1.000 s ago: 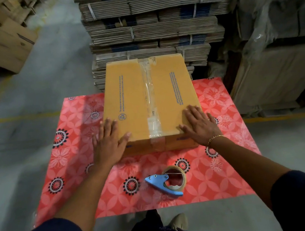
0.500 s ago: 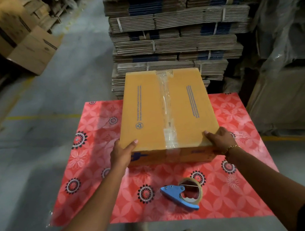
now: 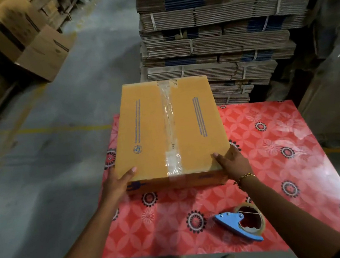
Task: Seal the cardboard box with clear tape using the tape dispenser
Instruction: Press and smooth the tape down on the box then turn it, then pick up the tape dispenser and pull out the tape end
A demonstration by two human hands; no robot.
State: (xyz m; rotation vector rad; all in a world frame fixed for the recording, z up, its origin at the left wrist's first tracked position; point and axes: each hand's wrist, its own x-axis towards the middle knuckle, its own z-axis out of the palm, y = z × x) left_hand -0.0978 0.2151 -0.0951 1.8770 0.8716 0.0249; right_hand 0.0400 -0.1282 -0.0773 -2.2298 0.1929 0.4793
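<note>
- On the red patterned tabletop [image 3: 273, 137], toward its far left, we see the cardboard box [image 3: 154, 130], clear tape [image 3: 169, 118] along its centre seam.
- Our left hand [image 3: 118, 184] and right hand [image 3: 233, 164] clasp its near corners, thumbs on top.
- Near right lies the blue tape dispenser [image 3: 241, 225], untouched.

- Setting: warehouse or packing floor — bare grey concrete floor [image 3: 65, 154] with worn yellow lane lines [image 3: 57, 128].
- Tall stack of flattened corrugated cartons [image 3: 215, 37], bundled with straps, straight ahead.
- More cartons piled at far left [image 3: 21, 40].
- Plastic-wrapped goods at right [image 3: 334, 12].
- Work surface: red floral sheet [image 3: 274, 148] laid low — no bench visible.
</note>
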